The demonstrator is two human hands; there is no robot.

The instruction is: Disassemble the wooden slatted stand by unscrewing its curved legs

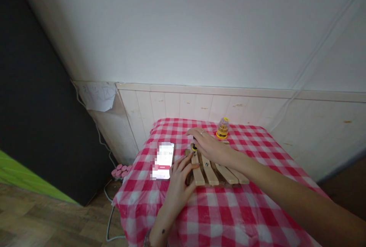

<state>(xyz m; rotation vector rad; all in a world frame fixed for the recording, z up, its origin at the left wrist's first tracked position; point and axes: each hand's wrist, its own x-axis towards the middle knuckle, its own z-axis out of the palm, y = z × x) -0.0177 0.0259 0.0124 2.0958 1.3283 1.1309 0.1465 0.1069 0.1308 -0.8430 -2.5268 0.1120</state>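
A small frame of pale wooden slats [212, 176] lies on the table, possibly a toy xylophone, with screws visible on the slats. My right hand [207, 146] reaches in from the right, closed over the top of a small screwdriver [195, 148] with a black and yellow handle. The screwdriver stands upright over the leftmost slat. My left hand [182, 174] grips the left side of the slatted piece, its fingers over the leftmost slat and one fingertip close to the screwdriver's tip. Part of the far end of the slats is hidden by my right hand.
A lit phone [164, 161] lies left of the slats. Behind them stands a clear and yellow bit case [223, 128]. A red-and-white checked tablecloth [228, 216] covers the table, which stands against a white wall [183, 104]. Cables and pink round items [120, 170] are at the left.
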